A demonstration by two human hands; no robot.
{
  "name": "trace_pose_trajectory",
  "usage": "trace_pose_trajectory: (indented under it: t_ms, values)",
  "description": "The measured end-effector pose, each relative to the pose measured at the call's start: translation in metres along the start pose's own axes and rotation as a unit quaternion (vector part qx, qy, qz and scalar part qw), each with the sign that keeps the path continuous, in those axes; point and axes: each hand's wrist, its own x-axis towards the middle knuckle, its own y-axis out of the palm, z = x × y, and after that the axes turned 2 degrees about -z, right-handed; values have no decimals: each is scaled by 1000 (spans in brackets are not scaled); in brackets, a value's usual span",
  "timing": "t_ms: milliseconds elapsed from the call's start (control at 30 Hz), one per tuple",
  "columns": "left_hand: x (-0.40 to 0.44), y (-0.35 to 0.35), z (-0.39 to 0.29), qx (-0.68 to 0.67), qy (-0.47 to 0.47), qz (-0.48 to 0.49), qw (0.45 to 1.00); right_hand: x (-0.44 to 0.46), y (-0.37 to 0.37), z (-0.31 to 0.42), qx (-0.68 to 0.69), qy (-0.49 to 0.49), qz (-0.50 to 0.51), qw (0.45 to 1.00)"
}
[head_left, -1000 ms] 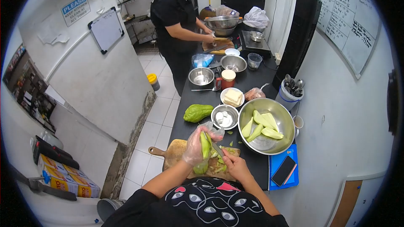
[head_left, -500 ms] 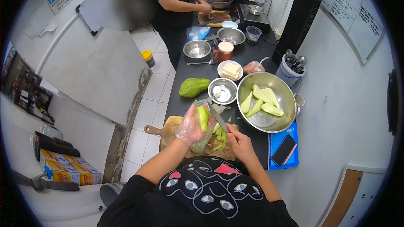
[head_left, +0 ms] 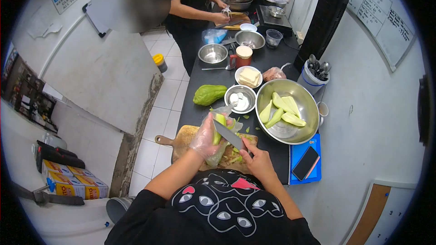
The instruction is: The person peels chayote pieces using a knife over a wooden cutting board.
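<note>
My left hand (head_left: 205,137), in a clear plastic glove, is wrapped round a piece of pale green chayote (head_left: 218,135). In my bare right hand (head_left: 256,156) is a knife (head_left: 228,134), its blade lying against the chayote. Both hands are over a round wooden cutting board (head_left: 185,137) with green peelings (head_left: 233,155) on it. Just beyond them sit a whole green chayote (head_left: 209,95) and a small metal bowl (head_left: 240,99) holding white pieces. On the right, a large steel bowl (head_left: 290,132) contains several peeled chayote pieces (head_left: 290,104).
A plate of pale blocks (head_left: 249,77), a red mug (head_left: 243,57) and metal bowls (head_left: 213,53) stand farther along the black table. A phone (head_left: 306,163) lies on a blue folder at right. Another person (head_left: 188,16) works at the far end, near a cutlery pail (head_left: 313,78).
The knife has shifted slightly left, its blade turned flatter over the chayote. The other person's hands have moved apart above the far board.
</note>
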Motion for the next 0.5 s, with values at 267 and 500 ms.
trace_pose_trajectory:
  t_ms: [267, 500]
  values:
    - [5, 0, 4, 7, 36, -16, 999, -5, 2, 1, -2, -46, -7, 999]
    - [7, -4, 10, 31, 125, 66, 990, -4, -3, 5, -36, -60, -45, 997]
